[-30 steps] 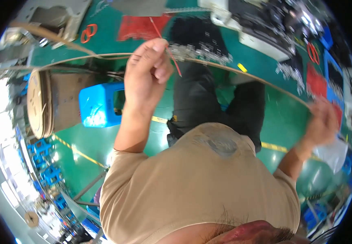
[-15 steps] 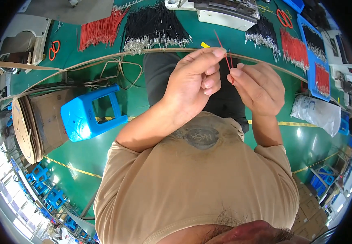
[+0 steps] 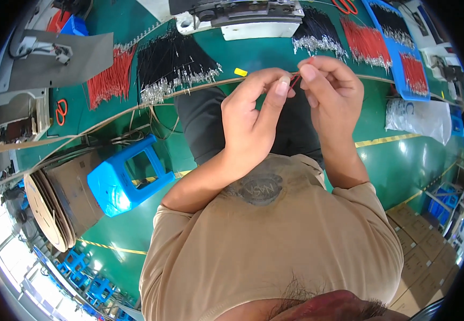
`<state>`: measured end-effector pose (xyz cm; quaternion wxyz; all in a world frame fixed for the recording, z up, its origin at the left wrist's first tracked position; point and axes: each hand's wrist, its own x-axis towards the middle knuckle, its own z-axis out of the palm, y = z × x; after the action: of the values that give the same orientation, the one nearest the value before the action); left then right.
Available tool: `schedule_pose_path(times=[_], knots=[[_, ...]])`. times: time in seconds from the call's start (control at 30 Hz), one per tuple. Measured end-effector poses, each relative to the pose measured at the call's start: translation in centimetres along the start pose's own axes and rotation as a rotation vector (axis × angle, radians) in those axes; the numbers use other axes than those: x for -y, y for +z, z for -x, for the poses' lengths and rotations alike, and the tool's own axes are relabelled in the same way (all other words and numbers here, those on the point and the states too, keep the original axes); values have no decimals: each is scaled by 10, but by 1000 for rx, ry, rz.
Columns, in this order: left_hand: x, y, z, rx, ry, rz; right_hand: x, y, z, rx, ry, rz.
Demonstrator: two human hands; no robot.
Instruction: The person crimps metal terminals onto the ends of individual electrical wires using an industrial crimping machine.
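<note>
A thin red wire (image 3: 295, 81) runs between the fingertips of both hands above the front edge of the bench. My left hand (image 3: 250, 115) pinches one part between thumb and forefinger. Close beside it, my right hand (image 3: 332, 93) is closed on the wire too, its thumb pressed to the forefinger. Most of the wire is hidden by the fingers, and its ends are hard to make out. Beyond the hands lie bundles with silvery tips: black wires (image 3: 170, 59) and red wires (image 3: 110, 83) to the left, more black wires (image 3: 317, 29) and red wires (image 3: 364, 40) to the right.
A metal bench machine (image 3: 261, 27) stands ahead. A yellow piece (image 3: 240, 71) lies near the green bench's edge, orange-handled scissors (image 3: 61, 111) at left. A blue tray (image 3: 397, 60) holds wires at right. A blue stool (image 3: 115, 184), a cardboard reel (image 3: 44, 214) and a plastic bag (image 3: 422, 119) are below.
My hands have drawn closer together at the fingertips. The red wire, earlier sticking up past my left fingers, now shows only as a short piece between them. The whole view has turned slightly.
</note>
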<state>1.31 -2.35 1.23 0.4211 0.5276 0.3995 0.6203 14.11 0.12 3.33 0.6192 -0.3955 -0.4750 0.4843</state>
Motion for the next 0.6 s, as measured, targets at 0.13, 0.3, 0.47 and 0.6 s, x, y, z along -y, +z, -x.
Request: schedule_pose_path(times=[0.13,0.3,0.47,0.6], knots=[[1,6,-6,48,-194,206,-1,-4,-1,29,39,-2],[1,5,-9,97,-371,373,-4,-7,-1,7,36,22],[1,2,-10,97,-394,290,-8,-9,0,5,38,82],[-2,0,-12,98,-396,269,-7,-8,0,-5,52,128]])
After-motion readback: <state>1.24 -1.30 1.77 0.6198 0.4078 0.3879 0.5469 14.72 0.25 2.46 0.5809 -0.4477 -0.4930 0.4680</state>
